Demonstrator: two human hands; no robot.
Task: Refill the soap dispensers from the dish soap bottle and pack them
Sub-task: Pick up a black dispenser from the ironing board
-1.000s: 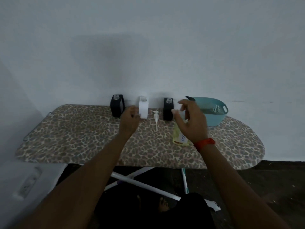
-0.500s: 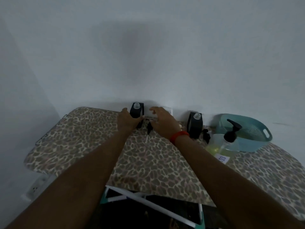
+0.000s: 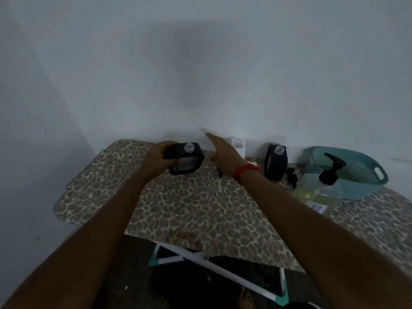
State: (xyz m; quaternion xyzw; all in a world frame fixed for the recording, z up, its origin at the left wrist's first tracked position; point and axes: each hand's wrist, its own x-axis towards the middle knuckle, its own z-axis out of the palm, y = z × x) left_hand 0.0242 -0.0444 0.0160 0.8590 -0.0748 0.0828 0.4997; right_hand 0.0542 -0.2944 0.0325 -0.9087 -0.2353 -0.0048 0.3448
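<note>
The left hand (image 3: pixel 157 158) is curled round a black square soap dispenser with a clear window and an open threaded neck (image 3: pixel 186 158), holding it tilted towards the person and, as far as can be told, just clear of the leopard-print ironing board (image 3: pixel 200 208). With the pump off and the mouth turned up, the dispenser looks picked out as the one to fill. The right hand (image 3: pixel 223 155), with a red band (image 3: pixel 246 172) at the wrist, is wide open with straight fingers and grips nothing. It stretches out just beside the held dispenser, in front of a white dispenser (image 3: pixel 237 146) standing against the wall, perhaps to steady or clear things there. A second black dispenser (image 3: pixel 276 162), also uncapped, stands upright further right, with loose black pump heads (image 3: pixel 292 175) lying beside it. The clear dish soap bottle with yellow liquid and a black pump (image 3: pixel 318 192) stands near the right forearm, within easy reach, touched by neither hand. Just behind it sits the teal plastic basket (image 3: pixel 376 175), likely the place for packing. Filling has not begun, and the tilted open neck would need levelling before any soap goes in
</note>
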